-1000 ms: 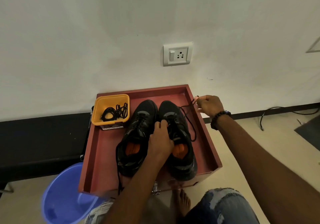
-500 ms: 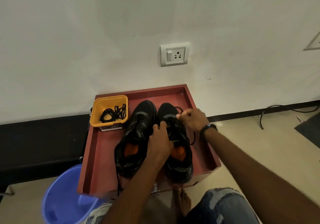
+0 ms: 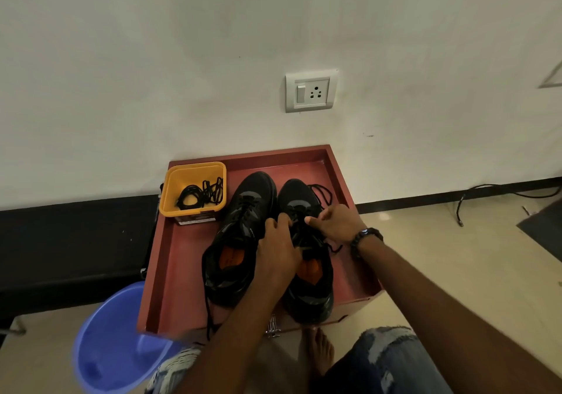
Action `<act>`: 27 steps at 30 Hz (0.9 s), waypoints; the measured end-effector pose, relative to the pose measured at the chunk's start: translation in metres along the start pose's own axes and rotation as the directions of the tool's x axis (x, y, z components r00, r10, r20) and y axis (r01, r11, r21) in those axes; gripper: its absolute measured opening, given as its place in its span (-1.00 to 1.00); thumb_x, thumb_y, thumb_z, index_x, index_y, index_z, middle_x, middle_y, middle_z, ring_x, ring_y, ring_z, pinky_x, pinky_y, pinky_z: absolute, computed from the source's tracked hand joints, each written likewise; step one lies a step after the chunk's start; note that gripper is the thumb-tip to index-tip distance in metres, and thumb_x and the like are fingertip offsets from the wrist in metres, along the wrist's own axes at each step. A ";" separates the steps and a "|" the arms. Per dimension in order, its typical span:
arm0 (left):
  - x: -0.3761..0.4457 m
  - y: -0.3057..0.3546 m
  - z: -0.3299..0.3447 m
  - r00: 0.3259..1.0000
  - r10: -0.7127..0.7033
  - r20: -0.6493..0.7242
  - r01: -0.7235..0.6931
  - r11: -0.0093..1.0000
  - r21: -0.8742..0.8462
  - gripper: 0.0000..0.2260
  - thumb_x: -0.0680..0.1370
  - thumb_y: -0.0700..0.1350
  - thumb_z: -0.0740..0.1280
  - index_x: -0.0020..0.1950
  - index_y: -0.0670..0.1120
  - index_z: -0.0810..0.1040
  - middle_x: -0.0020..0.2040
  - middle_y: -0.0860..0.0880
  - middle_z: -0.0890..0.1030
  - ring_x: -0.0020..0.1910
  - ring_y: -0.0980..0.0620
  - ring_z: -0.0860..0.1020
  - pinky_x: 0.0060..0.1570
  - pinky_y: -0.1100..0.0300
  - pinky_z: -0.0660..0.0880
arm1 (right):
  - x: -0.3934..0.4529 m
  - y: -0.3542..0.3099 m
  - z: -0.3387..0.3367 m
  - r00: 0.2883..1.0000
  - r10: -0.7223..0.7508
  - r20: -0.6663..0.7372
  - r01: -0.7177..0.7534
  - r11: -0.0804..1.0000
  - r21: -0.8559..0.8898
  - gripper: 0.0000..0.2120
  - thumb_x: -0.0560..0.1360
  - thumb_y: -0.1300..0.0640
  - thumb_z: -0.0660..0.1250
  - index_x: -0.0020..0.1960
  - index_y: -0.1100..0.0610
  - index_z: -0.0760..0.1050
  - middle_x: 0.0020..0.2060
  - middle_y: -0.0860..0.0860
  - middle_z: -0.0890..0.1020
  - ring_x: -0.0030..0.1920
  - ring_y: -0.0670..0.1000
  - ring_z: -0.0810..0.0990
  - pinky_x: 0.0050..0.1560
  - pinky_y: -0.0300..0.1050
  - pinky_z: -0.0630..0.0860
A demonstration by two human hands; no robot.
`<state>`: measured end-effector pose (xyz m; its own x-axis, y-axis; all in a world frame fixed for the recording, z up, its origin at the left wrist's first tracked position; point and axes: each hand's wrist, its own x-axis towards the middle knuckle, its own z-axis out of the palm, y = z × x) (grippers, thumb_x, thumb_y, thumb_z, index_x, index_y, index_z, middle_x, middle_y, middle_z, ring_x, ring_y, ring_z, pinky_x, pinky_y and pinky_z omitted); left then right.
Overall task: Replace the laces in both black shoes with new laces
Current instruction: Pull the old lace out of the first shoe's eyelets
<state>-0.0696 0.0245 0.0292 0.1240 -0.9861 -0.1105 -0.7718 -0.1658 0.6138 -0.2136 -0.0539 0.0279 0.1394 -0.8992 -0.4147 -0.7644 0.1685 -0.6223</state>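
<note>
Two black shoes with orange insoles stand side by side in a red tray. The left shoe keeps its lace, one end trailing over the tray's front edge. My left hand grips the tongue area of the right shoe. My right hand pinches that shoe's black lace at the eyelets; a loosened loop of it lies beyond the toe. A yellow tub at the tray's back left holds coiled black laces.
A blue bucket sits on the floor at the tray's front left. The white wall with a socket plate rises right behind the tray. A black cable runs along the skirting at right. My bare foot and knees are below the tray.
My right hand came back from the tray's far right corner, where it had drawn the lace out, to the right shoe's eyelets. My left hand stayed on that shoe.
</note>
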 end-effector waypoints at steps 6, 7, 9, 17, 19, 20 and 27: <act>0.000 -0.001 -0.002 1.000 0.001 0.020 -0.002 1.000 0.007 -0.66 0.53 -0.09 0.40 0.22 -0.01 0.35 0.19 -0.06 0.40 0.11 -0.18 0.53 0.02 0.07 0.42 | 0.004 -0.017 -0.012 0.975 0.036 -0.219 0.004 0.984 0.180 -0.74 0.52 0.00 0.41 -0.25 0.15 0.65 -0.26 0.05 0.69 -0.22 0.00 0.66 -0.08 -0.08 0.64; 0.000 -0.002 -0.001 1.000 0.007 0.018 -0.007 1.000 0.003 -0.67 0.52 -0.09 0.40 0.22 -0.01 0.35 0.19 -0.06 0.40 0.11 -0.18 0.53 0.02 0.06 0.42 | 0.008 -0.021 -0.026 0.942 0.069 -0.328 0.012 0.971 0.237 -0.75 0.52 0.00 0.41 -0.26 0.12 0.64 -0.25 0.06 0.70 -0.22 0.01 0.67 -0.06 -0.05 0.64; -0.001 -0.004 -0.001 1.000 0.011 0.012 -0.011 1.000 -0.011 -0.68 0.52 -0.08 0.39 0.19 0.00 0.35 0.16 -0.04 0.40 0.09 -0.17 0.53 -0.02 0.08 0.40 | 0.016 -0.026 -0.060 0.891 0.127 -0.436 0.066 0.913 0.402 -0.76 0.53 0.01 0.41 -0.28 0.07 0.60 -0.25 0.06 0.71 -0.26 -0.01 0.68 0.01 -0.02 0.65; -0.001 -0.009 -0.001 0.999 -0.028 0.034 0.030 0.998 -0.055 -0.65 0.50 -0.06 0.40 0.21 0.02 0.36 0.15 0.00 0.38 0.11 -0.12 0.51 0.03 0.09 0.43 | 0.006 -0.025 -0.045 0.966 -0.105 -0.236 0.093 0.994 -0.063 -0.72 0.54 -0.04 0.38 0.13 0.12 0.60 0.03 0.00 0.66 0.05 0.04 0.60 0.14 -0.10 0.49; -0.002 -0.012 0.000 0.999 -0.037 0.029 0.039 0.997 -0.064 -0.66 0.49 -0.05 0.41 0.20 0.01 0.37 0.12 0.01 0.39 0.08 -0.10 0.51 -0.01 0.12 0.38 | -0.005 -0.027 -0.023 0.971 -0.229 -0.065 0.216 0.962 -0.170 -0.83 0.55 0.01 0.38 0.08 0.05 0.63 -0.01 -0.07 0.64 -0.02 -0.07 0.58 0.09 -0.15 0.52; -0.003 -0.014 0.000 0.999 -0.044 0.023 0.045 0.996 -0.071 -0.66 0.49 -0.05 0.41 0.20 0.01 0.38 0.11 0.01 0.39 0.08 -0.09 0.51 0.00 0.13 0.39 | -0.008 -0.026 -0.012 0.963 -0.269 -0.002 0.262 0.941 -0.216 -0.86 0.56 0.04 0.37 0.06 0.05 0.64 -0.03 -0.07 0.64 -0.05 -0.09 0.57 0.10 -0.13 0.55; -0.001 -0.019 0.001 0.998 -0.055 0.019 0.057 0.991 -0.118 -0.63 0.54 -0.05 0.38 0.31 0.03 0.39 0.17 0.00 0.42 0.13 -0.07 0.51 0.01 0.17 0.36 | -0.005 -0.037 -0.009 0.965 -0.246 0.090 0.261 0.882 -0.391 -0.91 0.54 0.10 0.37 0.01 0.08 0.62 -0.07 -0.03 0.63 -0.03 -0.02 0.60 0.05 -0.13 0.56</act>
<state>-0.0556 0.0287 0.0169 0.1545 -0.9751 -0.1588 -0.6847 -0.2215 0.6944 -0.1919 -0.0589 0.0585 0.3791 -0.8728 -0.3073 -0.8845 -0.2441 -0.3976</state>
